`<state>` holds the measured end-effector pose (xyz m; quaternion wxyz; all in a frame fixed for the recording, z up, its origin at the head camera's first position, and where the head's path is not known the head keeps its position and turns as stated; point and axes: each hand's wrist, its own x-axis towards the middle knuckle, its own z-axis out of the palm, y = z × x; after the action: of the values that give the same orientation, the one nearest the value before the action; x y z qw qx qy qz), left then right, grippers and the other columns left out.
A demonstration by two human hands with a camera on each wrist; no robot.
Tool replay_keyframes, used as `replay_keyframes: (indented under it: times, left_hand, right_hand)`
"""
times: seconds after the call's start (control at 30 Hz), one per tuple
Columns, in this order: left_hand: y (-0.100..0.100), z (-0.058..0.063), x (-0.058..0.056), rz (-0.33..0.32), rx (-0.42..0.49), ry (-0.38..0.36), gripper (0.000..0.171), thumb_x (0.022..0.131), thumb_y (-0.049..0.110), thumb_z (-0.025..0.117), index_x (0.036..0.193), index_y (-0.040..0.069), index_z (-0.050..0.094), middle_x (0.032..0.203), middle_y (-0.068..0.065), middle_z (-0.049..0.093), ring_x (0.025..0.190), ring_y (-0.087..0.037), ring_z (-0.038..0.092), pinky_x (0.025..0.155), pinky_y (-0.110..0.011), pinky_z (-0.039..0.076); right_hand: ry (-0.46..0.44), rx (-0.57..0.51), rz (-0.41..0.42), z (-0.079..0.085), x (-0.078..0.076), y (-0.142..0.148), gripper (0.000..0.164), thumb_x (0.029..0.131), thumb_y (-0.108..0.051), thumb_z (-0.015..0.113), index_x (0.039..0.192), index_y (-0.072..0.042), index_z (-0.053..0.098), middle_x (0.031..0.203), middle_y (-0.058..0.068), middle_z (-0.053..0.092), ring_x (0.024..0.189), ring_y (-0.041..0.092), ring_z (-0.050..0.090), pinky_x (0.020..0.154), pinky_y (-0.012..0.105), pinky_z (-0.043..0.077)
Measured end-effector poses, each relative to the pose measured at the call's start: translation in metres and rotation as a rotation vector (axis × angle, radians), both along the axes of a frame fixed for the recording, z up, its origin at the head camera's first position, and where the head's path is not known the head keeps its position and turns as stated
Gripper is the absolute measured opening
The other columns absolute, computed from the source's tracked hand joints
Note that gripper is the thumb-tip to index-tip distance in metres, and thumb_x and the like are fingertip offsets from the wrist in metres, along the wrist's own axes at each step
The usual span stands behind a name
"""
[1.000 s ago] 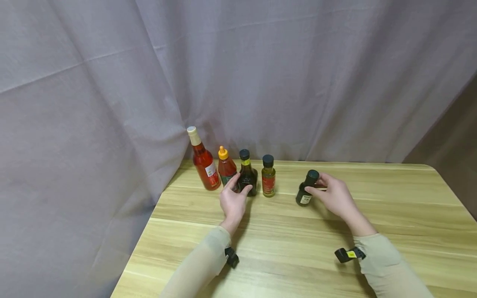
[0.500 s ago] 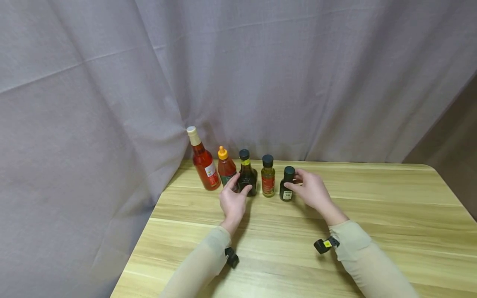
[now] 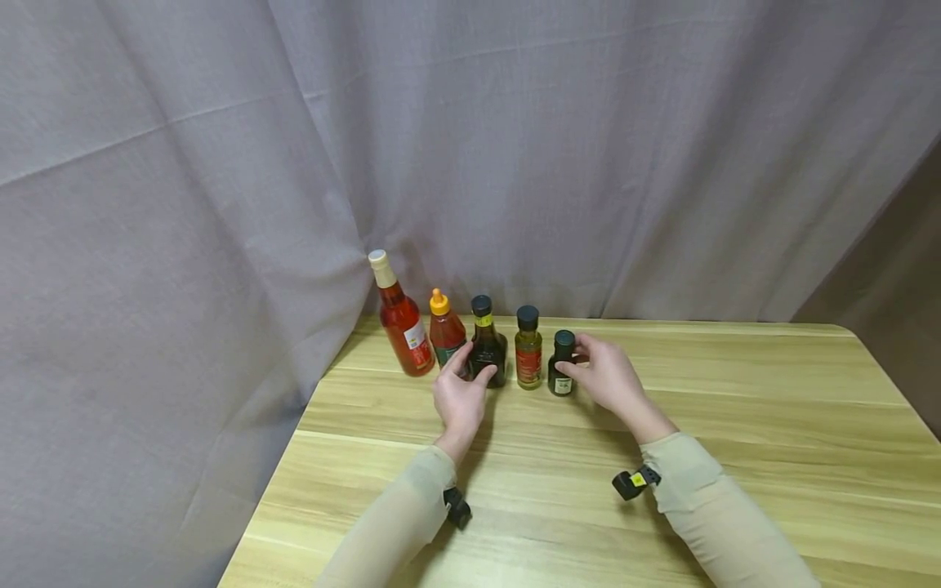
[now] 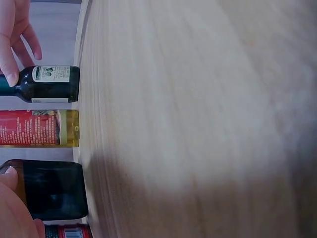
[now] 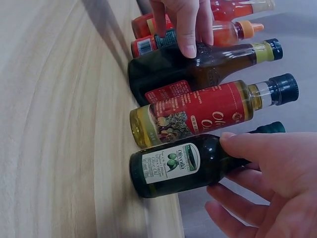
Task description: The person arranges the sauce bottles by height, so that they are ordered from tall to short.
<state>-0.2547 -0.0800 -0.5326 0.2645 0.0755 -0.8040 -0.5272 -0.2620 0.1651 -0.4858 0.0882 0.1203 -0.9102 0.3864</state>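
Observation:
Five-bottle row aside, my right hand (image 3: 606,376) pinches a small dark green olive oil bottle (image 5: 166,166) at its shoulder, thumb on the near side and fingers behind. The bottle stands upright on the table, its white olive label facing me. Just left of it is a second olive oil bottle (image 5: 193,114), with a red label, golden oil and a black cap. My left hand (image 3: 459,398) holds a dark flat-sided bottle (image 4: 54,188) with a black cap and yellow neck band, thumb on its front. The far fingers are partly hidden.
Left of the dark bottle stand a red sauce squeeze bottle (image 3: 447,331) with an orange nozzle and a tall red bottle (image 3: 404,327) with a cream-coloured neck. A grey curtain (image 3: 551,163) hangs behind the wooden table (image 3: 544,506).
My right hand has brought the dark green olive oil bottle left, from apart on the right to close beside the red-labelled one. My left hand has stayed in place.

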Motion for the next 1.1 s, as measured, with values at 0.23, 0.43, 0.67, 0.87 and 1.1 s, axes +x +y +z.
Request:
replay_keyframes:
  times: [0.23, 0.43, 0.67, 0.87, 1.1]
  left_hand:
    - [-0.001, -0.001, -0.003, 0.005, -0.008, -0.001, 0.055, 0.080, 0.018, 0.097, 0.132, 0.019, 0.079, 0.134, 0.002, 0.074, 0.122, -0.022, 0.071, 0.094, -0.043, 0.060]
    - [-0.001, -0.001, -0.002, -0.004, 0.006, -0.006, 0.055, 0.080, 0.017, 0.097, 0.132, 0.020, 0.079, 0.134, 0.001, 0.074, 0.121, -0.023, 0.071, 0.092, -0.043, 0.061]
    - [-0.001, 0.000, -0.001, -0.010, 0.020, -0.007, 0.055, 0.081, 0.018, 0.097, 0.133, 0.019, 0.079, 0.136, 0.000, 0.073, 0.124, -0.024, 0.070, 0.096, -0.045, 0.060]
    - [0.001, 0.000, -0.002, -0.013, 0.010, 0.006, 0.055, 0.081, 0.018, 0.096, 0.133, 0.020, 0.078, 0.136, 0.001, 0.073, 0.121, -0.023, 0.071, 0.091, -0.045, 0.062]
    - [-0.011, 0.001, 0.008, -0.137, 0.050, 0.091, 0.049, 0.094, 0.014, 0.084, 0.141, 0.007, 0.071, 0.143, -0.007, 0.068, 0.130, -0.026, 0.065, 0.098, -0.048, 0.059]
  right_hand:
    - [-0.014, 0.013, -0.015, 0.000, -0.001, 0.001, 0.043, 0.098, -0.019, 0.079, 0.131, 0.004, 0.065, 0.120, 0.027, 0.075, 0.113, 0.048, 0.071, 0.102, 0.062, 0.053]
    - [-0.036, 0.023, -0.024, -0.001, -0.001, 0.002, 0.048, 0.099, -0.020, 0.077, 0.137, 0.005, 0.062, 0.123, 0.029, 0.073, 0.115, 0.049, 0.070, 0.103, 0.063, 0.052]
    - [-0.041, 0.030, -0.026, -0.001, -0.001, 0.004, 0.046, 0.100, -0.020, 0.076, 0.136, 0.004, 0.062, 0.125, 0.029, 0.072, 0.116, 0.049, 0.069, 0.103, 0.064, 0.051]
    - [-0.036, 0.024, -0.028, -0.001, -0.001, 0.007, 0.046, 0.099, -0.021, 0.078, 0.135, 0.003, 0.063, 0.124, 0.028, 0.073, 0.116, 0.048, 0.070, 0.102, 0.064, 0.052]
    - [-0.068, 0.050, 0.003, 0.000, 0.003, 0.014, 0.076, 0.100, -0.034, 0.078, 0.159, 0.000, 0.044, 0.151, 0.029, 0.056, 0.130, 0.051, 0.060, 0.105, 0.067, 0.048]
